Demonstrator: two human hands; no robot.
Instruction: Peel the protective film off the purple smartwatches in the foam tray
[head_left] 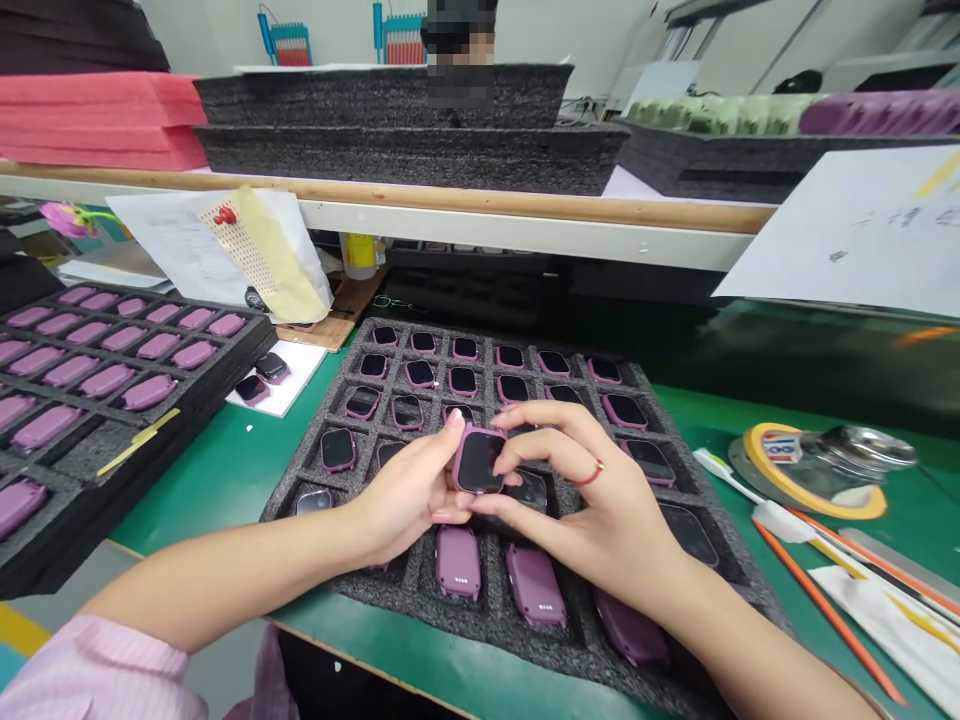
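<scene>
A purple smartwatch case with a dark screen is held up between both my hands, screen towards me. My left hand grips its left side, thumb at the top corner. The fingers of my right hand close on its right side and lower edge. Below lies a black foam tray divided into compartments. Most of its watch cases lie screen up, like the one at the far right corner. In the nearest row, purple backs show, one of them just below my right hand. My forearms cover parts of the tray.
Another foam tray of purple watch cases stands at left, beside two loose cases on white paper. At right are a tape roll, a glass jar, a toothbrush and orange sticks. A shelf crosses behind; a person is beyond it.
</scene>
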